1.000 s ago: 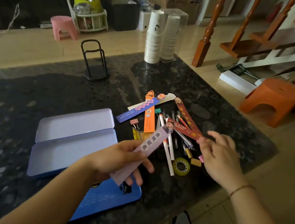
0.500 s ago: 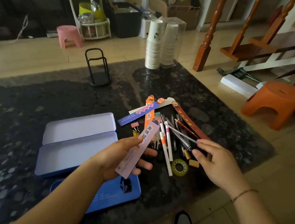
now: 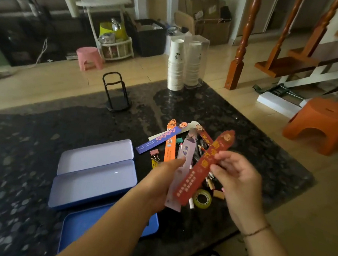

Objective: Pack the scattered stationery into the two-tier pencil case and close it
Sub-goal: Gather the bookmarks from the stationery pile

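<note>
The pencil case [image 3: 94, 174] is lying open on the dark speckled table [image 3: 12, 151], with two pale purple trays side by side and one blue part [image 3: 79, 223] nearer the person, partly hidden by an arm. The left hand [image 3: 161, 182] is pinching a pale purple bookmark [image 3: 181, 172] with purple Chinese writing on it. The right hand [image 3: 236, 178] is pinching a red bookmark [image 3: 201, 170] with big orange Chinese letters, and it is crossing over the purple one. The two hands are sitting close together above the pile. Four more bookmarks are lying fanned out behind: one orange [image 3: 169, 149], one dark blue [image 3: 157, 143], one white, one dark red. One tape roll [image 3: 202, 199] and one pink binder clip [image 3: 154, 152] are lying near. The pens underneath are too blurry to count.
</note>
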Tool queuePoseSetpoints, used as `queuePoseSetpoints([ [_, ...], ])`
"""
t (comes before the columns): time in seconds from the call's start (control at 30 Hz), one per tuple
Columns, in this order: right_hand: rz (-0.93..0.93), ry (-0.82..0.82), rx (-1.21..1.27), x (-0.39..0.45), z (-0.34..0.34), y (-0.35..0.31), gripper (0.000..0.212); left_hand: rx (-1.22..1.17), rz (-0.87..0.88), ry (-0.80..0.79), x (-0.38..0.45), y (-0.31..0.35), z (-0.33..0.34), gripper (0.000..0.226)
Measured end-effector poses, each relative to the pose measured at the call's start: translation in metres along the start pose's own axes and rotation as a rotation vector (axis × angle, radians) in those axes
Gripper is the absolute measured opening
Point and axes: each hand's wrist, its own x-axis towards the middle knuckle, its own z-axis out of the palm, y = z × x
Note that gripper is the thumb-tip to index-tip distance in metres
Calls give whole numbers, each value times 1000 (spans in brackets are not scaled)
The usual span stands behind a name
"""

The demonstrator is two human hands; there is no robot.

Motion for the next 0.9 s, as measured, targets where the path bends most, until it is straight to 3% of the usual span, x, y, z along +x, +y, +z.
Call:
queuePoseSetpoints([
  [0.13,-132,-106,-238,4,18,11,29,-39,43,-48,12,-9,4,29],
  [0.23,-235,-23,-355,12,15,12,18,12,146,-57,22,-13,-1,23],
  [0.3,-145,149,-419,25,2,17,10,-32,188,-23,25,-15,-6,24],
  [0.37,-41,246,-778,41,-21,33,17,-76,243,-21,28,-18,-14,27],
  [0.47,202,124,-1180,50,-43,53,43,-71,280,-30,30,-24,-25,33],
  [0.6,218,71,-1254,53,-44,57,41,-44,288,-15,32,-27,-29,36],
  [0.8,336,95,-1312,56,-43,46,19,-35,243,9,28,-30,-26,30],
  [0.9,400,90,-1247,56,-49,45,28,58,250,8,25,-30,-24,33],
])
